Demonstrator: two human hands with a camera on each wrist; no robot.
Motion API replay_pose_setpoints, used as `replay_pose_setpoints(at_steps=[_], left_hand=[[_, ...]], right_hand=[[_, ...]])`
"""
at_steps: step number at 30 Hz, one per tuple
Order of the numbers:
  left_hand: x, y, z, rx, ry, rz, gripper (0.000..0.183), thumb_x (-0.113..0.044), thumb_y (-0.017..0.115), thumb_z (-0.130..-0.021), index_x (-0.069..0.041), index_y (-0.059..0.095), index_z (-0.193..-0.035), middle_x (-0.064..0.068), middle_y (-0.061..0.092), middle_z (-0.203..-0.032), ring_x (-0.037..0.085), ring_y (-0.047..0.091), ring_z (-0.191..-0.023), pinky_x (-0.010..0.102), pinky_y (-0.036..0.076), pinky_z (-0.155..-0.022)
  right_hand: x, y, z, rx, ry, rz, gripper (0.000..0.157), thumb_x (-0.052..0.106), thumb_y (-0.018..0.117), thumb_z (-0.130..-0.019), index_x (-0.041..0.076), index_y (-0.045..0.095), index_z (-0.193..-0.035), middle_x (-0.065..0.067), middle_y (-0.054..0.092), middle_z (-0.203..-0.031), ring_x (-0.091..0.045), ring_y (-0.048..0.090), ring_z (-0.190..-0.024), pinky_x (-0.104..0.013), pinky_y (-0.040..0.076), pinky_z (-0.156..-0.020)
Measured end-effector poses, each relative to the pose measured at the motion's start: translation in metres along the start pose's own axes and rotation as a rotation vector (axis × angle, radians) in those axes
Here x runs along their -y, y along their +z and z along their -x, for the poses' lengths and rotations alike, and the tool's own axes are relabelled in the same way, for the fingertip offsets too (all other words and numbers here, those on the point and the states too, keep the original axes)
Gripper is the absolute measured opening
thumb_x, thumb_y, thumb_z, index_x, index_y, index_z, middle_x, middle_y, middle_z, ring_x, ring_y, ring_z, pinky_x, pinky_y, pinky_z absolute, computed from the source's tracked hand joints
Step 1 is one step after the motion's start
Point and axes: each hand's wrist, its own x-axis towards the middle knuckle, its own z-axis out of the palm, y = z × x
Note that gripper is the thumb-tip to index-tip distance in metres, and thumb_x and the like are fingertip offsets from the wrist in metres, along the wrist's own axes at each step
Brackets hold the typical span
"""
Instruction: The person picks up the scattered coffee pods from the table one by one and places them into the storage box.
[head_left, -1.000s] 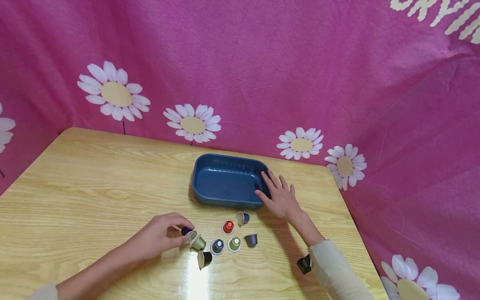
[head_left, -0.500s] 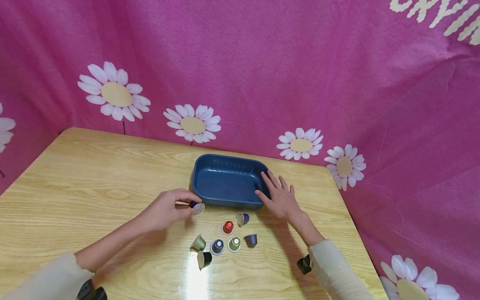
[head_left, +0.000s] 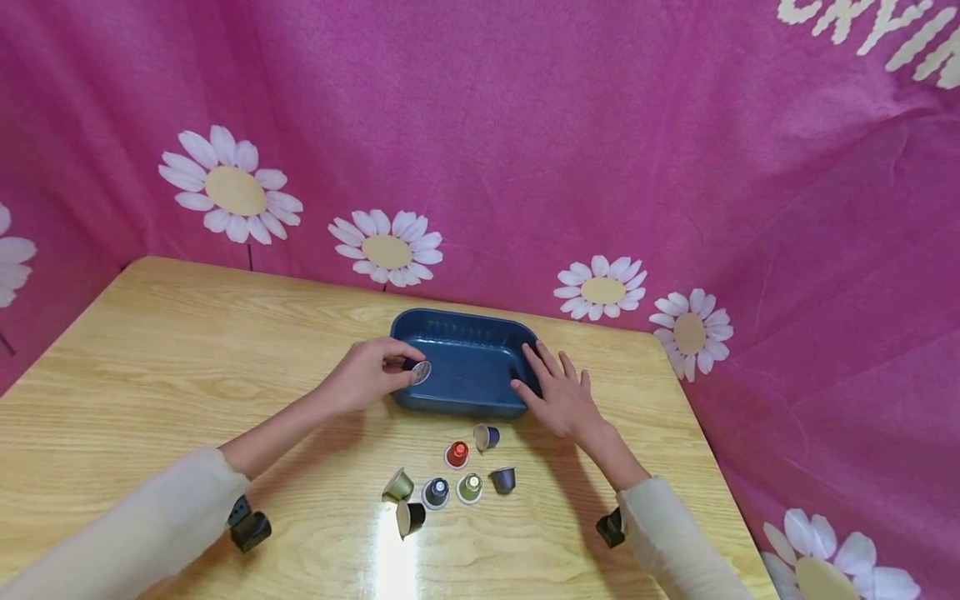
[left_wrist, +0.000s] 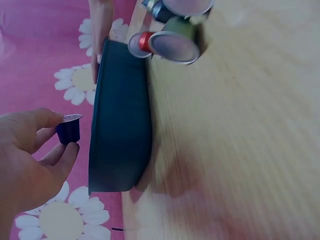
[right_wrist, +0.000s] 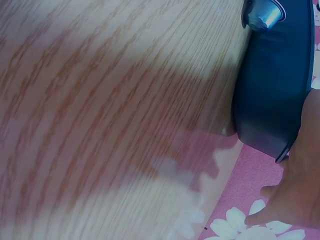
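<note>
A dark purple coffee capsule (left_wrist: 69, 130) with a pale foil lid is pinched between the thumb and fingers of my left hand (head_left: 367, 375). In the head view that hand is over the left end of a dark blue plastic bin (head_left: 450, 406). My right hand (head_left: 558, 398) rests on the bin's right rim, its fingers spread and fairly straight. In front of the bin lie several capsules: a red one (head_left: 457, 453), a green one (head_left: 470, 487), a dark grey one (head_left: 436, 492) and others. Nothing shows inside the visible part of the bin.
More capsules lie nearby: a pale green one (head_left: 399, 484), a black one (head_left: 410, 517), a purple one (head_left: 486, 437) and a grey one (head_left: 503, 479). The wooden table (head_left: 210, 367) backs onto a pink cloth (head_left: 487, 150) printed with daisies.
From beside the pale green capsule, my left hand has carried the dark purple capsule up and rightward to the bin's left end. My right hand has stayed on the rim.
</note>
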Motion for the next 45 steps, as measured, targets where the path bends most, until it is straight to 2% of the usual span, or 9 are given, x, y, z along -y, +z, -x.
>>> replay_pose_setpoints(at_steps=[5, 9, 16, 22, 27, 39, 45], left_hand=[[0.005, 0.005, -0.024, -0.019, -0.069, 0.007, 0.025, -0.007, 0.071, -0.092, -0.002, 0.073, -0.116, 0.013, 0.067, -0.111, 0.024, 0.064, -0.099, 0.036, 0.055, -0.081], [0.008, 0.01, -0.039, -0.044, -0.106, -0.028, 0.023, -0.008, 0.069, -0.093, -0.001, 0.072, -0.115, 0.013, 0.068, -0.109, 0.026, 0.064, -0.099, 0.039, 0.055, -0.083], [0.011, 0.023, -0.058, -0.078, -0.113, -0.135, 0.021, -0.006, 0.067, -0.094, 0.002, 0.072, -0.113, 0.015, 0.07, -0.108, 0.027, 0.064, -0.098, 0.042, 0.053, -0.085], [0.001, 0.032, -0.068, -0.076, -0.112, -0.191, 0.021, -0.004, 0.066, -0.094, 0.003, 0.072, -0.113, 0.016, 0.07, -0.11, 0.03, 0.064, -0.103, 0.043, 0.051, -0.09], [-0.001, 0.036, -0.074, -0.058, -0.124, -0.239, 0.023, -0.006, 0.066, -0.095, 0.003, 0.072, -0.115, 0.016, 0.07, -0.112, 0.03, 0.064, -0.107, 0.043, 0.051, -0.093], [0.009, 0.041, -0.086, -0.008, -0.228, -0.264, 0.024, -0.006, 0.063, -0.097, 0.003, 0.07, -0.117, 0.018, 0.068, -0.12, 0.029, 0.063, -0.108, 0.043, 0.051, -0.093], [0.012, 0.043, -0.091, 0.044, -0.297, -0.285, 0.027, -0.008, 0.061, -0.099, 0.002, 0.068, -0.123, 0.016, 0.066, -0.124, 0.027, 0.065, -0.105, 0.041, 0.053, -0.089]], right_hand=[[-0.001, -0.002, -0.001, -0.002, -0.003, 0.003, 0.073, 0.06, 0.043, -0.1, 0.022, 0.024, -0.16, -0.008, 0.019, -0.165, -0.046, 0.015, -0.146, -0.076, 0.011, -0.106], [-0.002, -0.002, 0.0, 0.002, 0.003, 0.001, 0.073, 0.059, 0.043, -0.1, 0.021, 0.025, -0.16, -0.008, 0.018, -0.165, -0.046, 0.014, -0.146, -0.076, 0.011, -0.106], [-0.001, 0.0, 0.001, 0.012, 0.013, 0.001, 0.073, 0.059, 0.044, -0.1, 0.022, 0.025, -0.16, -0.007, 0.018, -0.165, -0.046, 0.015, -0.146, -0.077, 0.01, -0.105], [-0.001, 0.0, 0.0, 0.011, 0.017, 0.004, 0.073, 0.06, 0.043, -0.1, 0.023, 0.024, -0.16, -0.007, 0.017, -0.165, -0.045, 0.014, -0.147, -0.076, 0.01, -0.106], [0.0, 0.0, 0.0, 0.011, 0.016, 0.003, 0.074, 0.06, 0.043, -0.1, 0.022, 0.025, -0.16, -0.007, 0.018, -0.165, -0.045, 0.015, -0.146, -0.076, 0.01, -0.106], [0.0, -0.001, -0.002, 0.012, 0.017, 0.004, 0.073, 0.058, 0.045, -0.1, 0.022, 0.026, -0.16, -0.008, 0.018, -0.165, -0.046, 0.014, -0.147, -0.076, 0.011, -0.106], [0.0, 0.0, -0.002, 0.014, 0.018, 0.01, 0.073, 0.059, 0.045, -0.1, 0.023, 0.025, -0.16, -0.008, 0.018, -0.165, -0.046, 0.015, -0.146, -0.076, 0.01, -0.106]])
